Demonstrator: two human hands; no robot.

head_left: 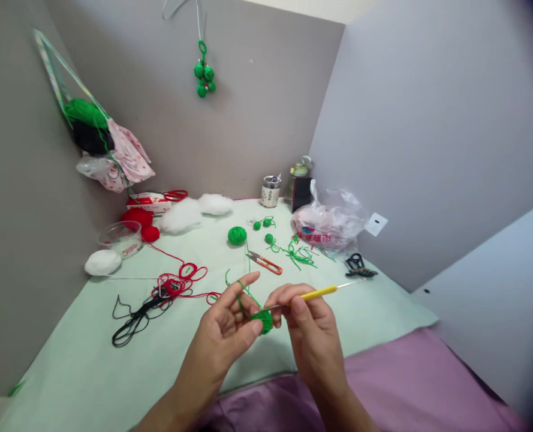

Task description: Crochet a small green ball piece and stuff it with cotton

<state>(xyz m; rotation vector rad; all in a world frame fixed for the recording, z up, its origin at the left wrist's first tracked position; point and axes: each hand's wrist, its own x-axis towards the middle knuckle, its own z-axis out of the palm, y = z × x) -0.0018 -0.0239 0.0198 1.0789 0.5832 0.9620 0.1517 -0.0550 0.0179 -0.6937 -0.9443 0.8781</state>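
My left hand point(225, 333) pinches a small round green crochet piece point(262, 322) between thumb and fingers. Green yarn loops over its raised index finger and runs down to the piece. In my right hand point(310, 324) is a crochet hook point(320, 293) with a yellow handle, gripped like a pen. The hook's metal tip points left and meets the top edge of the crochet piece. Behind my hands lie a green yarn ball point(237, 236) and orange-handled thread snips point(266, 263). Small green crocheted balls point(268, 239) rest beyond the snips.
Red yarn point(171, 285) and a black cord bundle point(140, 318) lie tangled at left. White stuffing point(183, 216), a clear bowl point(131, 240) and a white yarn ball point(103, 262) stand behind. At right are green yarn scraps point(301, 255), a plastic bag point(327, 222) and a black clip point(360, 266).
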